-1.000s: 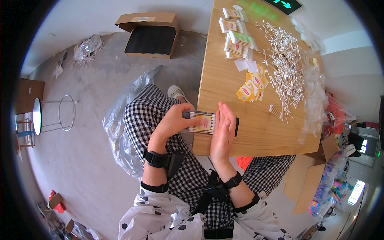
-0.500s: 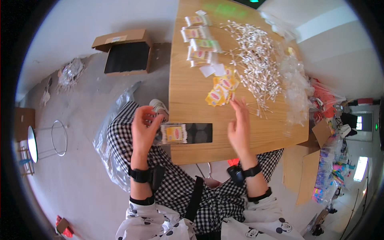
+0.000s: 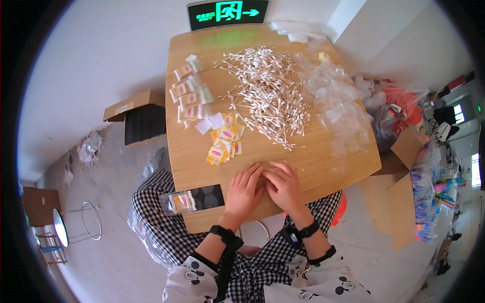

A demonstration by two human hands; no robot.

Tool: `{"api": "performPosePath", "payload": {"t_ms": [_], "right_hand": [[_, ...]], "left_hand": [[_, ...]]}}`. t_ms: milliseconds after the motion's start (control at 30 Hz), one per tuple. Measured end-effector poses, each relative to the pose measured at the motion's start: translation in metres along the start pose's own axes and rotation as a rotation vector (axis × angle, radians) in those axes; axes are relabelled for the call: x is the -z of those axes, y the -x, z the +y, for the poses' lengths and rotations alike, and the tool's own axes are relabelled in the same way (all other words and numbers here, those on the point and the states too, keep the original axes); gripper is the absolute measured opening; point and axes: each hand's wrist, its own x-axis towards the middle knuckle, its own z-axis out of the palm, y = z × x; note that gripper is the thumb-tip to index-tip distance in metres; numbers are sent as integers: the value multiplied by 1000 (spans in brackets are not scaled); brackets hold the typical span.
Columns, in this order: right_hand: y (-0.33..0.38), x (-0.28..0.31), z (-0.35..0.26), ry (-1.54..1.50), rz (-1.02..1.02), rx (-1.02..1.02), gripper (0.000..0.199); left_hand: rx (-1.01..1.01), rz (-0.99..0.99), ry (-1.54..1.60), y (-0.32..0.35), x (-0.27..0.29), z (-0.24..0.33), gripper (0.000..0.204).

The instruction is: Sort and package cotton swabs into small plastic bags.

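My left hand (image 3: 243,191) and my right hand (image 3: 284,186) meet over the front of the table, fingertips touching. The fingers of both curl inward and press together. Whatever lies under them is hidden. A thin cotton swab end (image 3: 299,168) shows beside my right fingertips. Beyond the hands spreads a large heap of loose cotton swabs (image 3: 273,96). Left of my left hand, a clear bag of cotton swabs (image 3: 182,202) with a yellow card inside rests on a black pad (image 3: 208,197) at the table edge. Yellow printed cards (image 3: 225,144) lie in a loose pile farther back.
Several filled swab packs (image 3: 192,98) are stacked along the table's left side. Clear empty bags (image 3: 336,106) cover its right side. An open cardboard box (image 3: 144,118) stands on the floor at left; another carton (image 3: 404,151) and bagged goods are at right.
My view has shifted, so the table sits farther left and lower. My hands, apart before, have come together at the front; the left has left the bagged swabs.
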Motion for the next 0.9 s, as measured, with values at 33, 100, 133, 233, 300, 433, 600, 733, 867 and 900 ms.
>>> {"api": "performPosePath", "payload": {"t_ms": [33,100,133,233,300,433,600,733,867,900], "right_hand": [[6,4,11,-111,-6,-80,39],[3,23,24,-58,12,-145,46],[0,31,30,-3,22,-200,54],[0,39,71,86,-17,-187,63],[-9,44,88,23,41,-173,48],[-29,38,88,-106,0,-192,28],[-22,24,61,-160,-86,-107,16],[-12,22,47,-141,-106,-65,16],[-10,19,38,-150,-214,-25,18],[-11,16,35,-155,-246,-5,19]], "left_hand": [[-17,13,-36,0,-5,1,55],[-54,-3,-63,-3,-8,1,50],[-86,-7,-88,-4,-7,2,45],[-114,16,-135,-1,-8,2,32],[-132,3,-152,-1,-11,4,29],[-197,-45,-158,2,-7,-1,25],[-177,-33,-157,-1,-3,6,24],[-149,4,-150,-3,-4,7,27],[-88,16,-171,0,-7,6,35],[-67,16,-182,1,-6,6,42]]}}
